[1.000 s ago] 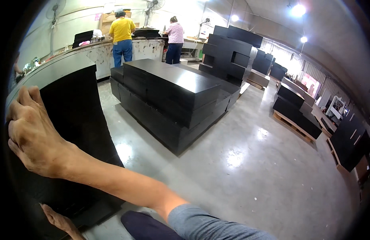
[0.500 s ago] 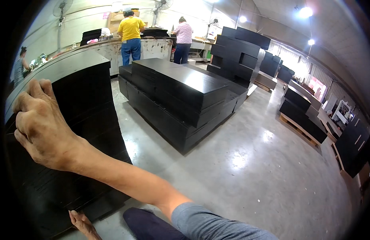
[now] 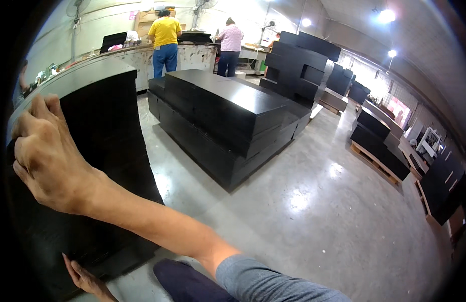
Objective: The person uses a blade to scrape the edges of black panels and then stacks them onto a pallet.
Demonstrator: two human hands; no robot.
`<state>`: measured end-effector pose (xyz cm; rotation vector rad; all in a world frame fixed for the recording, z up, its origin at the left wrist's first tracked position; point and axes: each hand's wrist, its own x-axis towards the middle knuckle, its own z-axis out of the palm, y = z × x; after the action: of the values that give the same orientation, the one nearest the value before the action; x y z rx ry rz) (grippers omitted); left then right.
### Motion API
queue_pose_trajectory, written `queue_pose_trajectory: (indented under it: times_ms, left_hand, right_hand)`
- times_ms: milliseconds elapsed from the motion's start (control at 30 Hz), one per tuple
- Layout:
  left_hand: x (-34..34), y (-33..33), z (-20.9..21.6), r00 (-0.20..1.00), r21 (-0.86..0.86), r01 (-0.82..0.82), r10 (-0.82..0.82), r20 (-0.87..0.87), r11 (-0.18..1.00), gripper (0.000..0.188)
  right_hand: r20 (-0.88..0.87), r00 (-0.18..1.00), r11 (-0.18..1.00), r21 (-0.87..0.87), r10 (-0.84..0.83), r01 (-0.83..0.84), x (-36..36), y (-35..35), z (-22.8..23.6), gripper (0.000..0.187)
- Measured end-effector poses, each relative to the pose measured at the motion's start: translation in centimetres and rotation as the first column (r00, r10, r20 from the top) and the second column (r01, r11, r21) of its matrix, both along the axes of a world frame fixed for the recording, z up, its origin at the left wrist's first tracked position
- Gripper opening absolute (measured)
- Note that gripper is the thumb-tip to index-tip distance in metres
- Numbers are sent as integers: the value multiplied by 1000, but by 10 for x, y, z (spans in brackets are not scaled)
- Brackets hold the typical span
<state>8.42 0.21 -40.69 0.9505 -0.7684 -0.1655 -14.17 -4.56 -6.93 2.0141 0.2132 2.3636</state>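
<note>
A tall stack of black boards (image 3: 107, 141) stands at my left, its upper face pale with reflected light. My right hand (image 3: 51, 161) reaches across to the stack's upper left part. Its fingers are curled closed against the boards, and whatever they hold is hidden behind the knuckles. Low on the stack, my left hand (image 3: 84, 278) rests by the boards' dark side, with its visible fingers stretched out and no object seen in it. The stack's far left side is lost in the dark rim of the picture.
Another low pile of black boards (image 3: 213, 121) sits ahead on the grey floor (image 3: 273, 226). Taller black stacks (image 3: 298, 70) rise behind it. Loaded pallets (image 3: 376, 163) line the right side. People work at a long bench (image 3: 197, 58) along the back.
My left hand has slid left and a little up along the stack, its fingers now straighter. My right hand has shifted slightly left. Another person partly shows behind the tall stacks.
</note>
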Motion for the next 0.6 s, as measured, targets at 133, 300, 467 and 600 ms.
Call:
queue_pose_trajectory:
  times_ms: [133,300,467,600]
  left_hand:
    - [37,-16,-16,997,102,-47,53,-61,994,62]
    - [67,3,-87,996,327,8,-38,86,945,28]
    - [-44,-8,2,782,47,504,-433,-447,862,52]
    - [-26,3,0,668,-307,623,-694,-269,719,51]
  right_hand:
    - [-11,1000,1000,-3,-11,11,15,-2,2,13]
    - [-251,968,997,-71,-17,-1,-2,-12,6,12]
    - [-323,879,934,-50,-352,355,-34,3,17,17]
    - [-315,897,937,60,-308,343,-27,-6,13,15]
